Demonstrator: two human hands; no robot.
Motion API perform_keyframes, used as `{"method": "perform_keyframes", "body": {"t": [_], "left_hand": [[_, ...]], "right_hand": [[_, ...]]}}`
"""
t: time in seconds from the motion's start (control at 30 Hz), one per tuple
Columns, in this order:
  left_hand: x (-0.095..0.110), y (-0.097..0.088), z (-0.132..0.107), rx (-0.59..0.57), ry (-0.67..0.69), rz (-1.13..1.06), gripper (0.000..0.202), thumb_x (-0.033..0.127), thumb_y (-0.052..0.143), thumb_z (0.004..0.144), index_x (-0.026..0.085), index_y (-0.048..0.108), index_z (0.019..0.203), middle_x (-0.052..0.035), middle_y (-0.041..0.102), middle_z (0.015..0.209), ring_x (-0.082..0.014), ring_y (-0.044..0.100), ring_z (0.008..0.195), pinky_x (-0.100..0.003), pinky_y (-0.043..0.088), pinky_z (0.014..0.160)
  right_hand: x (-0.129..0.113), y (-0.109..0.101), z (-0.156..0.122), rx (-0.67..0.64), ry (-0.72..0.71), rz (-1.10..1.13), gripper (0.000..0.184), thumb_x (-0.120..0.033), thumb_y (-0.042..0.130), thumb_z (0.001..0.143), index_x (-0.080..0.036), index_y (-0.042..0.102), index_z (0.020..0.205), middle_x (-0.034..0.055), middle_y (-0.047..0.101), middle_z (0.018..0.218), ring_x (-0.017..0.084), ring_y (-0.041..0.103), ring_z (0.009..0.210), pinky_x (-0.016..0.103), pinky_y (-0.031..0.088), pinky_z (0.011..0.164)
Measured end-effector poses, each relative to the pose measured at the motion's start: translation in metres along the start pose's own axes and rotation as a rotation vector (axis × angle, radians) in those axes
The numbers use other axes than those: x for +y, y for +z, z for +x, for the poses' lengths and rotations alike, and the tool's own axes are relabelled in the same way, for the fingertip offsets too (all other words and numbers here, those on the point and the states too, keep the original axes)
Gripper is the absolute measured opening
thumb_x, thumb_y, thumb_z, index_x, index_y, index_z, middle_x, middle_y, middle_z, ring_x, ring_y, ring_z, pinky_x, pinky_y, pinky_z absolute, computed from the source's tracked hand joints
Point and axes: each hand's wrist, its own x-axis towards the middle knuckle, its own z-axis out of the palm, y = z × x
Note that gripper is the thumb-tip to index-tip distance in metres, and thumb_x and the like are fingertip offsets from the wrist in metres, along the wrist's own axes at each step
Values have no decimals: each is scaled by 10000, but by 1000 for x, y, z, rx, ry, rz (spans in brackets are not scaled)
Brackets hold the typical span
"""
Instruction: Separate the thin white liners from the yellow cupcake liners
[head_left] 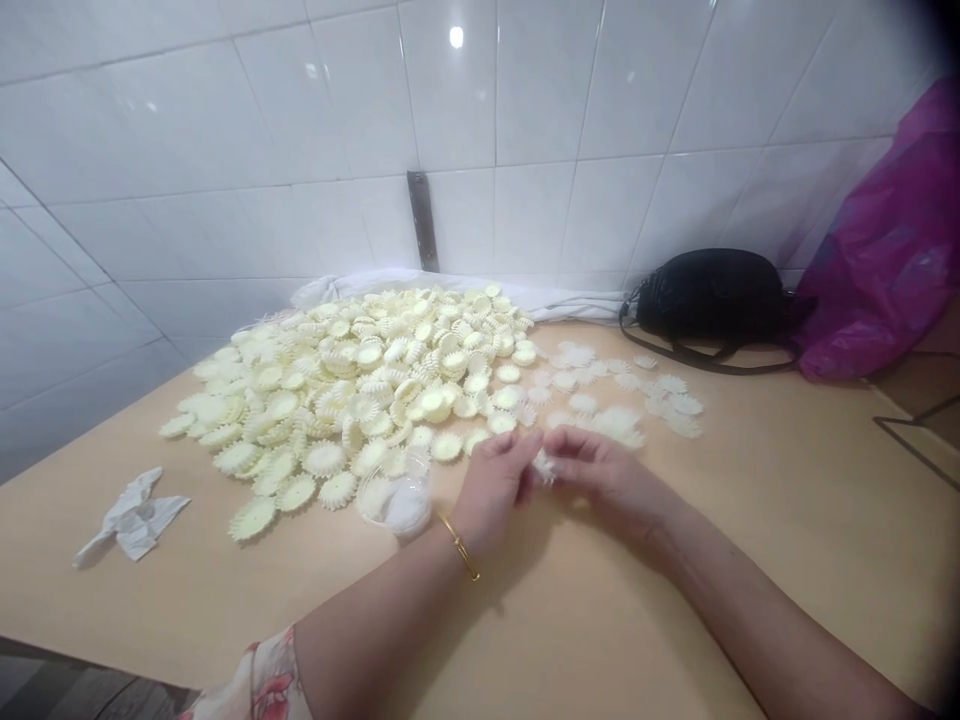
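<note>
Well, from where I'm standing, both bare hands meet low over the laminate tabletop (225, 590), and all the work sits at the fingertips. The left hand (491, 485), with a gold bangle (460, 547) at its wrist, and the right hand (607, 480) have their fingers curled almost closed, pinching a small white frilled piece (545, 466) between them, just above the table. That's a sound way to handle something so thin: tips only, palms out of the way, the piece kept clear of its neighbours. Beside the left hand sits a clear plastic container (394, 500). Beyond it spreads a heap of cream ribbed discs (337, 400), while flatter white pieces (615, 400) lie loose just past the right hand
</note>
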Motion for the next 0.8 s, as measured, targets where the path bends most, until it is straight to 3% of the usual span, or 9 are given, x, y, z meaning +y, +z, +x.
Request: {"method": "perform_keyframes", "body": {"t": [0.13,0.2,0.3,0.4,0.5,0.6,0.67,0.73,0.8], "left_hand": [[2,0,1,-17,-143,-150,351,465,654,666,160,480,656,50,464,428,-35,349,336,-180,184,366],[2,1,1,-26,-152,-186,336,441,677,651,153,508,688,51,470,437,-35,360,345,-176,189,367],[3,1,0,-30,-148,-226,338,431,694,636,139,532,691,54,457,437,-33,358,351,-177,189,366],[3,2,-1,-41,-177,-265,335,424,697,635,127,543,660,41,472,449,-38,380,370,-178,216,370],[4,3,-1,-47,-218,-313,294,383,686,663,121,552,655,24,504,473,-45,409,390,-176,261,381],[5,3,0,-30,-266,-363,226,319,650,714,120,553,670,17,512,476,-48,418,389,-173,291,387],[5,3,2,-7,-294,-391,184,272,623,740,119,545,674,14,512,476,-47,423,388,-167,301,388],[4,2,4,13,-302,-402,164,241,600,757,120,531,670,11,511,476,-47,426,388,-161,302,386],[3,1,7,29,-287,-394,166,230,586,768,123,516,662,7,508,474,-48,423,383,-159,295,379]], "right_hand": [[2,-1,3,120,-86,-37,238,-343,702,679,-182,536,621,-36,521,601,108,486,614,258,384,652],[1,0,3,160,-118,-65,187,-342,673,715,-186,571,696,-31,552,662,104,501,641,251,390,666],[-2,4,1,62,-120,-58,174,-332,637,754,-204,594,863,-3,620,773,132,570,705,285,424,705],[-4,9,0,-23,-153,-75,139,-328,621,762,-197,588,794,0,636,660,165,606,648,324,453,681],[-5,11,-1,110,-255,-205,112,-302,620,754,-199,594,718,-13,610,584,160,588,584,323,458,648],[-3,10,-3,334,-458,-451,69,-237,613,750,-206,631,690,4,605,689,156,572,675,299,446,681],[-2,10,-4,409,-582,-546,69,-211,607,753,-215,644,695,15,599,759,158,562,742,287,437,704],[-2,11,-4,398,-598,-534,79,-218,600,764,-216,639,695,26,610,821,165,565,796,294,434,742],[-4,9,-3,398,-525,-407,102,-256,602,769,-209,611,678,33,626,859,172,570,830,309,433,778]]}}
